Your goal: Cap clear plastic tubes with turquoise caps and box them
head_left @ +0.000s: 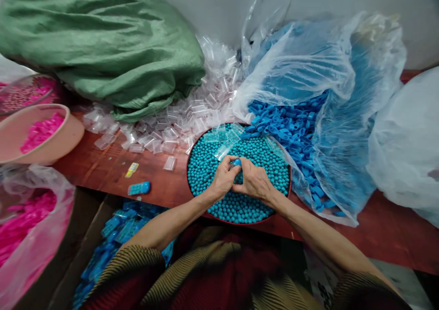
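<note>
Over a round red-rimmed tray [291, 182] of turquoise beads [242, 215], my two hands meet. My left hand [222, 180] pinches a small clear container with a rounded blue cap [236, 163]. Fingers of my right hand [256, 180] close around the same container from the other side; most of its body is hidden between the hands. A few clear plastic cases [226, 147] lie on the beads at the far side of the tray. To the left on the table rests a bead-filled container with a blue cap [140, 188].
Clear cases [168, 134] are heaped behind, beside a green sack [113, 45]. Blue caps [288, 122] spill from a plastic bag [308, 67]. Left are a bowl of pink pieces [77, 129], a bag of pink pieces [24, 227] and a yellow item [131, 169]. Capped containers [103, 250] fill a box below.
</note>
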The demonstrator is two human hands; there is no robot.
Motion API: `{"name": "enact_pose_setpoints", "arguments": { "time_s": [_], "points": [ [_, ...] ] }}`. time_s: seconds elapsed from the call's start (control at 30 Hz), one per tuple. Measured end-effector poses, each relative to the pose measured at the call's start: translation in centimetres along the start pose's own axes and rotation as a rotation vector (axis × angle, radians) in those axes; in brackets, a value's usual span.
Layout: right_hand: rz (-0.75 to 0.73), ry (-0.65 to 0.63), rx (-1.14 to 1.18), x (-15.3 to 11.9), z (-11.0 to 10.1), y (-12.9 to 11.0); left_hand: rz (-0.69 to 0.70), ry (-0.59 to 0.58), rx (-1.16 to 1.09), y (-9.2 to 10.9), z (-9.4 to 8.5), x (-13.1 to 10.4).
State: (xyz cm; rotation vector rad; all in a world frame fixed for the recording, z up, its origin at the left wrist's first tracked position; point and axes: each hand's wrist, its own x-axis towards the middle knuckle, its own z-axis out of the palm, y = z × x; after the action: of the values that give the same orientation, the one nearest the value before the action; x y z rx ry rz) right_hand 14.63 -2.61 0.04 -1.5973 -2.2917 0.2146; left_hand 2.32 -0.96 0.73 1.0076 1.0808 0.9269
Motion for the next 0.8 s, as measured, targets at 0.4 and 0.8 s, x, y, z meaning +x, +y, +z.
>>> {"name": "enact_pose_setpoints", "arguments": {
  "time_s": [0.4,0.8],
  "points": [
    [0.044,0.096,0.43,0.2,0.8,-0.7,-0.062,-0.074,-0.11,1.3,-1.0,-0.7],
    [-0.096,0.171,0.145,-0.1,0.6,-0.9,0.001,-0.104,0.047,0.9,-2.2,-1.1]
  ]
}}
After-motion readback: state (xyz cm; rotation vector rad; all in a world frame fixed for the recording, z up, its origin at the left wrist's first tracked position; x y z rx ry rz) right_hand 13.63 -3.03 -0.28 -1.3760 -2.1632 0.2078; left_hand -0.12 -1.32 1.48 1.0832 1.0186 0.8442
